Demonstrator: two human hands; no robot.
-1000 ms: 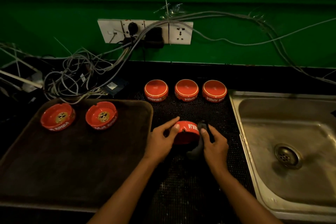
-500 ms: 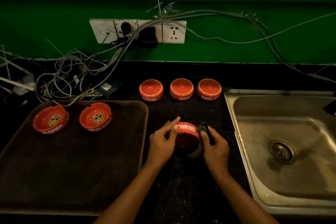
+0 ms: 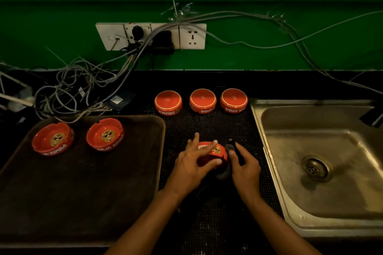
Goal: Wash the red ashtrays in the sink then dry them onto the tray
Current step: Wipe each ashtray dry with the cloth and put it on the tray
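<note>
My left hand point(image 3: 191, 163) grips a red ashtray point(image 3: 214, 152) over the black dotted mat point(image 3: 207, 126), tilted so its inside logo faces right. My right hand point(image 3: 243, 166) holds a dark cloth point(image 3: 230, 148) against the ashtray's right side. Two red ashtrays point(image 3: 52, 139) point(image 3: 105, 135) sit right side up at the back of the brown tray point(image 3: 83, 182) on the left. Three more red ashtrays point(image 3: 168, 102) point(image 3: 202, 100) point(image 3: 233, 100) stand upside down in a row at the back of the mat. The steel sink point(image 3: 323, 163) lies to the right.
A tangle of grey cables point(image 3: 68, 93) lies behind the tray, running up to a wall socket strip point(image 3: 151, 36) on the green wall. More cables trail along the wall above the sink. A dark object point(image 3: 373, 117) rests on the sink's far right rim.
The ashtray has turned in my left hand, from its outer wall facing me to its inside logo showing. My left fingers shifted across its top; my right hand stays beside it with the cloth.
</note>
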